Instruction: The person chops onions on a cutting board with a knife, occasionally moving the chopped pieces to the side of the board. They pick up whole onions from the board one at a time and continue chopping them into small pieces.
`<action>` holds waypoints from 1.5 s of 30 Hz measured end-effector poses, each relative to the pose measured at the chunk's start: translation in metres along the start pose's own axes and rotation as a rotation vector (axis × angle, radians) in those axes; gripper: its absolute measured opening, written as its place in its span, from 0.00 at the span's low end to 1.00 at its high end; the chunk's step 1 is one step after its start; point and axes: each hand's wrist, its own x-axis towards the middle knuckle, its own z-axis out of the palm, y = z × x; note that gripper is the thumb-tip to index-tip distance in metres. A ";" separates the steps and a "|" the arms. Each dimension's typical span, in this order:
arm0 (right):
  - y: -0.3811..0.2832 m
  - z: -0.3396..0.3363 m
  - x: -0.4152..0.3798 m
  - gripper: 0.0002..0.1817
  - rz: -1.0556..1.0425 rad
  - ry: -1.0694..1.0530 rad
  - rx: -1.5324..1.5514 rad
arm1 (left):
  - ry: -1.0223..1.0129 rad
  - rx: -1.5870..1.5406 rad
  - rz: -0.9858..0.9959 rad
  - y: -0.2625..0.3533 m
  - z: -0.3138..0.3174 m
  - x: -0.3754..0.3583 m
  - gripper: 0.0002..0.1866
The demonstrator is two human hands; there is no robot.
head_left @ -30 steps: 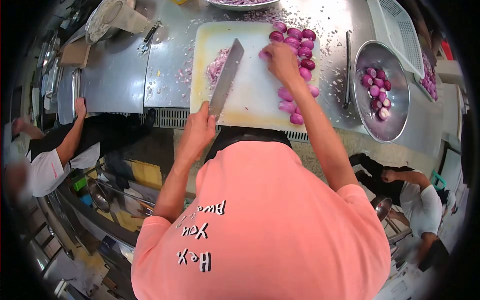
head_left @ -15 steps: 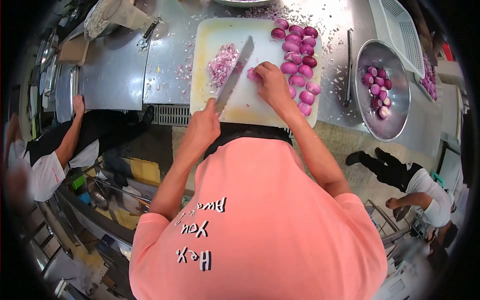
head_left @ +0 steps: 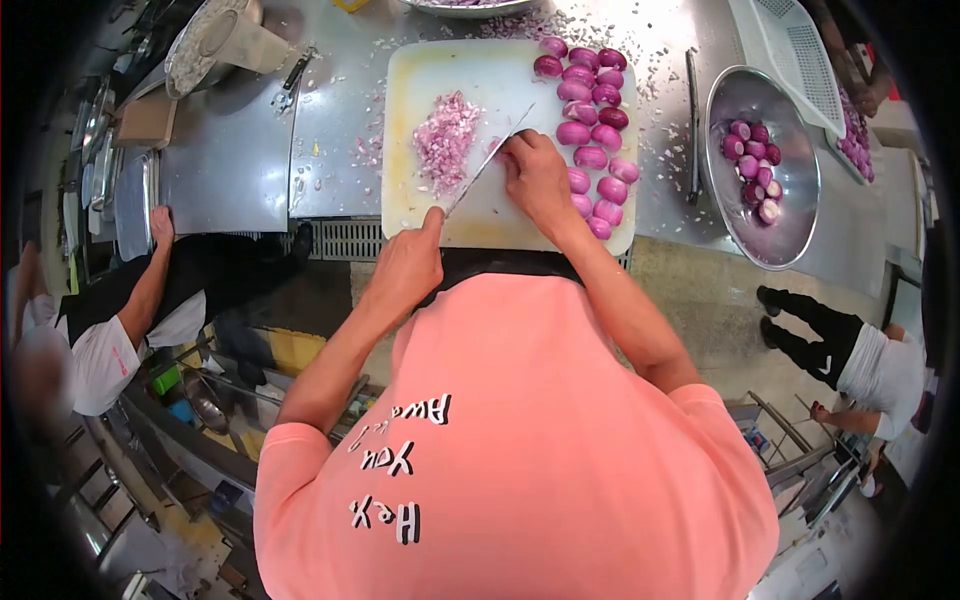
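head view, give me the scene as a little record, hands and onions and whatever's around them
left hand: holds the knife, blade angled over the cutting board
right hand: fingers beside the blade; grip unclear
chopped onion: heap, left side of board
purple onions: uneven rows, right side of board
metal bowl: right of board, holding more onions

The knife (head_left: 488,160) looks metal, the cutting board (head_left: 500,75) smooth plastic, the onions (head_left: 590,157) glossy.

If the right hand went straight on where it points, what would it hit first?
Most likely the knife blade, slanting across just ahead of the right hand; from this view I can't tell whether they touch.
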 end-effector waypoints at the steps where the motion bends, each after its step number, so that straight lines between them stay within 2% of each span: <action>1: -0.001 0.001 -0.004 0.07 0.005 0.010 0.022 | -0.005 0.004 -0.004 -0.001 -0.002 -0.004 0.14; 7: 0.002 0.005 -0.010 0.06 -0.002 0.075 0.045 | 0.024 -0.046 0.020 0.009 -0.010 -0.004 0.13; 11: 0.002 0.001 -0.014 0.07 0.008 0.065 0.026 | -0.027 0.000 0.026 0.002 -0.007 -0.006 0.14; 13: 0.001 0.004 -0.014 0.06 0.002 0.119 0.054 | 0.044 -0.059 0.093 0.006 -0.008 -0.008 0.13; 17: 0.002 0.003 -0.015 0.06 0.035 0.093 0.054 | -0.005 0.010 0.082 -0.005 -0.002 -0.001 0.14; 19: 0.003 0.003 -0.018 0.06 -0.011 0.126 0.075 | -0.025 -0.034 0.035 0.012 -0.017 -0.008 0.15; 23: 0.001 0.004 -0.021 0.07 0.031 0.107 0.095 | -0.030 0.034 0.063 -0.003 0.003 -0.005 0.15; 26: 0.005 0.001 -0.024 0.07 0.016 0.092 0.051 | -0.023 0.001 0.028 0.008 -0.006 -0.006 0.14; 28: 0.003 0.003 -0.020 0.07 0.024 0.127 0.069 | 0.034 -0.051 0.087 0.006 -0.003 -0.006 0.14; 31: 0.002 0.002 -0.020 0.07 0.027 0.107 0.071 | -0.021 0.010 0.053 -0.003 0.003 0.001 0.15; 34: 0.003 0.001 -0.021 0.07 0.002 0.126 0.072 | 0.006 -0.070 0.047 0.012 -0.010 -0.007 0.15; 45: 0.002 0.003 -0.023 0.05 0.016 0.140 0.084 | -0.009 -0.020 0.051 0.005 0.000 -0.003 0.15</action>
